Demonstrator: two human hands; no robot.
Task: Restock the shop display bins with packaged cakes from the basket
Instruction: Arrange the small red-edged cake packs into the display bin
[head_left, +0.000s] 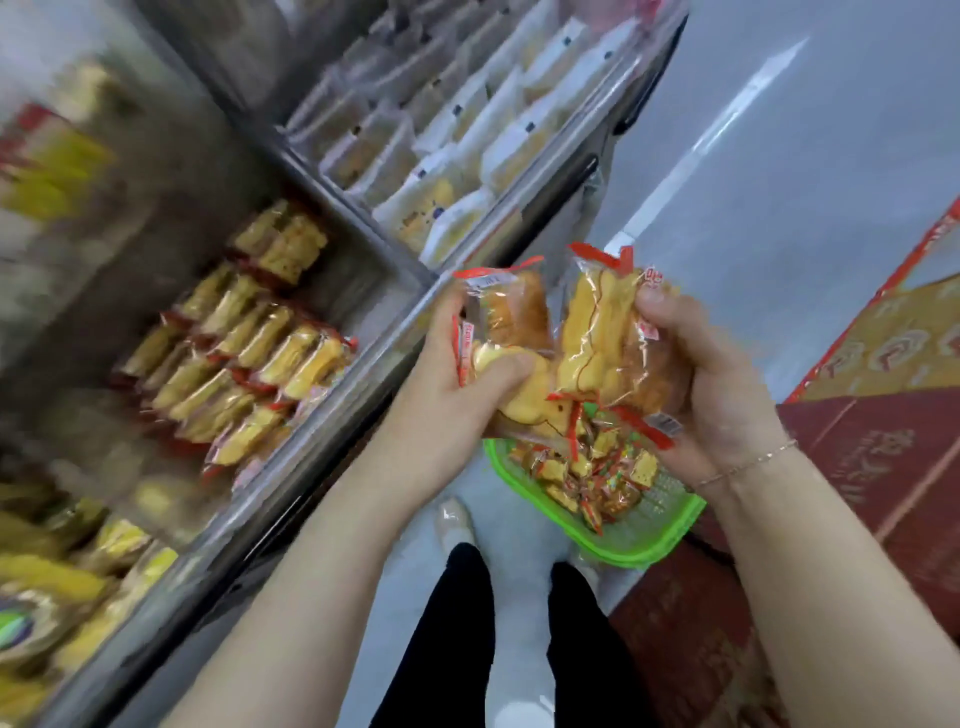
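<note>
We hold a bunch of packaged cakes in each hand: our left hand (457, 395) is curled round one cluster (506, 338), thumb pressed over the front, and our right hand (711, 379) grips a second cluster (602, 338) by its far side. Both bundles sit close together at chest height, probably so we can square the packs into a stack before setting them down. Directly beneath them, on the floor by our feet, lies the green basket (670, 540), with more wrapped cakes in it.

The matching bin (363, 270) lies to our left, its cakes (249, 364) standing on edge in rows. We judge the open room to be at its far end, where bare metal shows. The bin's front rail (332, 415) runs just beside our left wrist, so the packs must lift over it. On our right, a red patterned box (857, 467) crowds the aisle.
</note>
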